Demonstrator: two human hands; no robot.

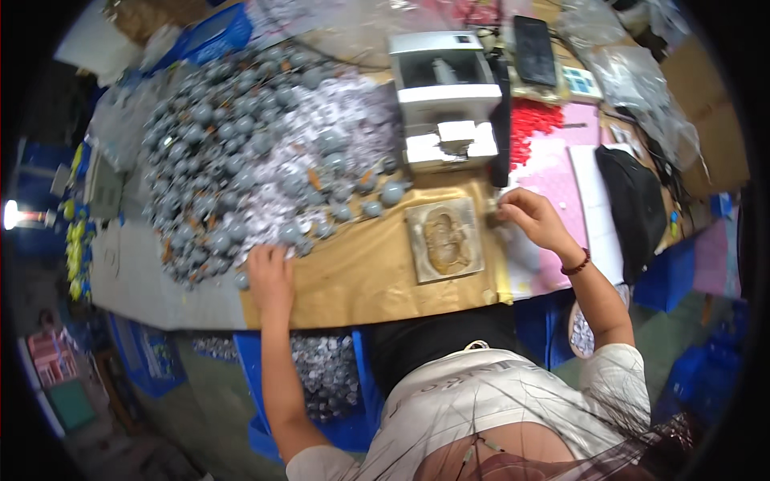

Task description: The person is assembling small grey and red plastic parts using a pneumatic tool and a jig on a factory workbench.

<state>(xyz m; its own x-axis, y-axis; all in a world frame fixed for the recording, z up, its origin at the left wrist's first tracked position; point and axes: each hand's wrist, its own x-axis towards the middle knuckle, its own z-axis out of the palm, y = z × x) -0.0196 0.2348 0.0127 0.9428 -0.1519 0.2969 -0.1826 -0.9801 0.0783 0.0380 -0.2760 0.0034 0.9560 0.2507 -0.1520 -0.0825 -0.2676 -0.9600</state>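
My left hand [270, 276] rests at the near edge of a heap of grey round balls [233, 172], touching the small white pieces [281, 180] mixed in with them. Its fingers are slightly apart and point down into the pieces; the fingertips are partly hidden. My right hand [539, 220] is raised over the right end of the brown covering, thumb and fingers pinched together. What lies between them is too small and blurred to make out. Between the hands, a square metal plate with an oval recess [446, 240] lies flat on the brown covering [353, 280].
A white and grey machine [445, 104] stands behind the plate. Red small pieces [533, 128], a dark phone [535, 50] and a black cloth item [631, 208] are on the right. Blue bins [365, 377] stand under the table's front edge.
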